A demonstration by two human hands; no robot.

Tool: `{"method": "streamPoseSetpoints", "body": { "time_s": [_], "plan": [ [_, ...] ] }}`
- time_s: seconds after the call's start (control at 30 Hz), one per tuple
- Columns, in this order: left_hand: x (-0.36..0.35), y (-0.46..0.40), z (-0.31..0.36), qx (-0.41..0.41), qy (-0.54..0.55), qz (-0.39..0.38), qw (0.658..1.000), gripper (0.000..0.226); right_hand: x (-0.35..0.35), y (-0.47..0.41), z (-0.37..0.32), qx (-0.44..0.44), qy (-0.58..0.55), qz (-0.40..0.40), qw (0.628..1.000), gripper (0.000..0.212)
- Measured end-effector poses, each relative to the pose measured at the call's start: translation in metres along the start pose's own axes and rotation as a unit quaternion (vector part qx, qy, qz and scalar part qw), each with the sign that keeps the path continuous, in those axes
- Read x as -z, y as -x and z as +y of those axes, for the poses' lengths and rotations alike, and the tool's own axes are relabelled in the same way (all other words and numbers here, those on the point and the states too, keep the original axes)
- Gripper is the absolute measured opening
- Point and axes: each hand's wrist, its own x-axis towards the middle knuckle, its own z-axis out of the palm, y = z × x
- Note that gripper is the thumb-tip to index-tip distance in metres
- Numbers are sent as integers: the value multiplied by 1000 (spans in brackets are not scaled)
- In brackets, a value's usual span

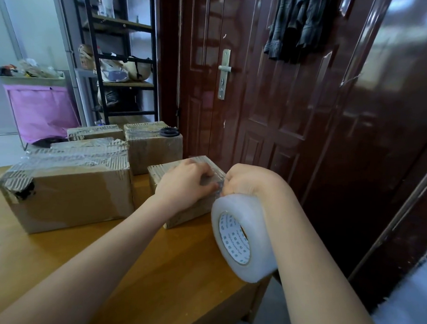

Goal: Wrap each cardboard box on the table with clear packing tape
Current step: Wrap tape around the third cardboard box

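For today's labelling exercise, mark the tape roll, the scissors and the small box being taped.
tape roll [243, 236], head view: white outer side of the roll, beside its core.
scissors [169, 132], head view: black handles, on a rear box.
small box [193, 210], head view: front face, below the left hand.

This is a lived-in room of a home, used here for packing. A glossy dark red-brown panelled wooden door [271, 95] with a silver lever handle [224, 69] has a dark plaid shirt [299, 26] hanging on it. A black metal shelf rack [124, 60] holds bags and a helmet-like item (hard to tell). A pink fabric laundry hamper [38, 110] stands beside it. Taped brown cardboard boxes [67, 187] crowd the orange wooden tabletop [154, 269].
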Motion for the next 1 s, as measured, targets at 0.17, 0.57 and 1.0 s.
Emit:
{"method": "streamPoseSetpoints", "body": {
  "time_s": [0.17,0.57,1.0],
  "plan": [
    [2,1,3,-3,-10,3,1000,38,3,8,-2,28,-3,-9,1000,17],
    [3,3,-1,-16,-117,-23,993,48,7,20,-4,36,-37,-24,998,18],
    [-1,-7,10,-44,-219,56,973,31,5,19,0,25,-31,-15,999,8]
  ]
}}
